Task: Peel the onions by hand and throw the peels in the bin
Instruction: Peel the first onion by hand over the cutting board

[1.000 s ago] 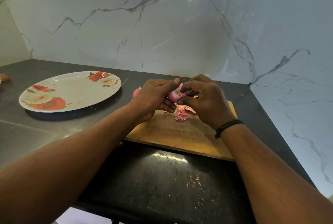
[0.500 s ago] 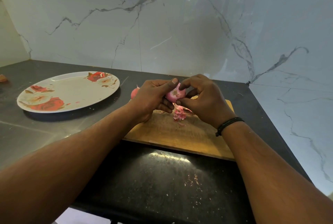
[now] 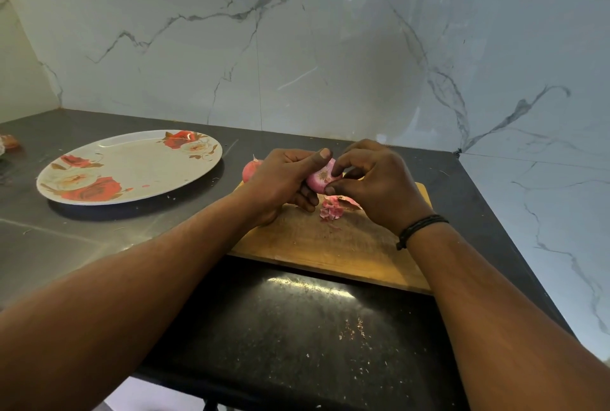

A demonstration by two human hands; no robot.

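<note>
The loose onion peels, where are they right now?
On the wooden cutting board, head view centre, in a small pile just below the onion both hands hold.

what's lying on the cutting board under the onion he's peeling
A small pile of pink onion peels lies on the wooden cutting board, below the onion. The right hand covers whatever lies further right.

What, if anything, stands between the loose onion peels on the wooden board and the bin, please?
That cannot be judged: no bin is in view. The pink onion peels lie on the wooden cutting board, under both hands holding the small pink onion.
</note>
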